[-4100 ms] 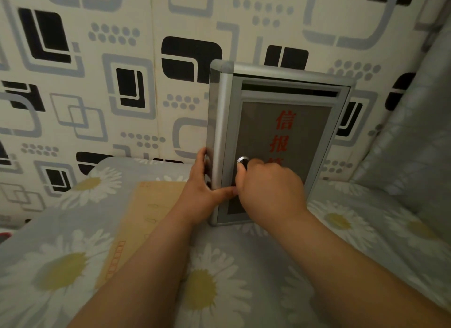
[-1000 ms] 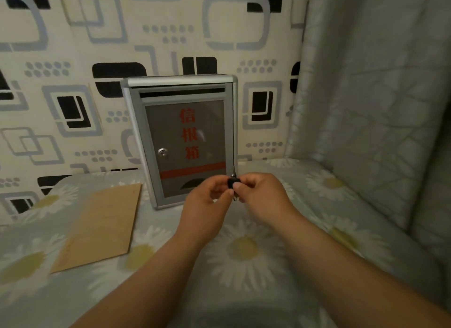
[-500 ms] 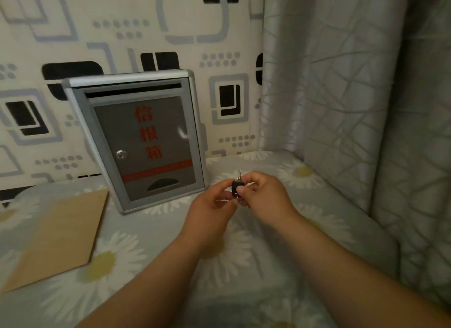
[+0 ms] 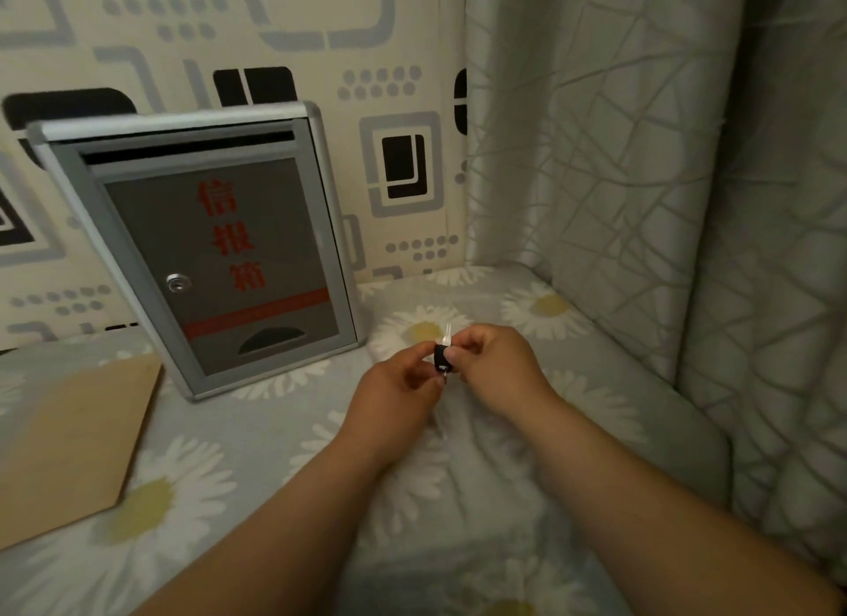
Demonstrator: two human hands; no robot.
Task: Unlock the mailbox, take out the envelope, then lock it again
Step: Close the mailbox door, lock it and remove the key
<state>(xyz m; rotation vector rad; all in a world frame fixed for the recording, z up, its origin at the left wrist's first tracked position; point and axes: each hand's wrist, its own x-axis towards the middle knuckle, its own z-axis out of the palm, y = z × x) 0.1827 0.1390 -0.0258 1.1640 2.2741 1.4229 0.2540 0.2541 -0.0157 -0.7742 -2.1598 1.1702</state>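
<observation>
A grey metal mailbox [image 4: 137, 258] with red characters stands upright against the patterned wall, its door closed and its round lock [image 4: 177, 283] bare. A brown envelope [image 4: 68, 441] lies flat on the daisy-print sheet to the mailbox's left. A small key with a black head [image 4: 442, 354] is pinched between my left hand [image 4: 389, 400] and my right hand [image 4: 492, 368], its blade pointing up. Both hands hover over the bed, to the right of and in front of the mailbox, apart from it.
A grey curtain [image 4: 641, 180] hangs along the right side, down to the bed. The patterned wall [image 4: 389, 65] runs behind the mailbox. The daisy-print sheet [image 4: 256, 478] covers the surface under my arms.
Since 4.1 s ago my hands left the lock and mailbox and came together holding the key. In the last second the view swung right; the hands barely moved.
</observation>
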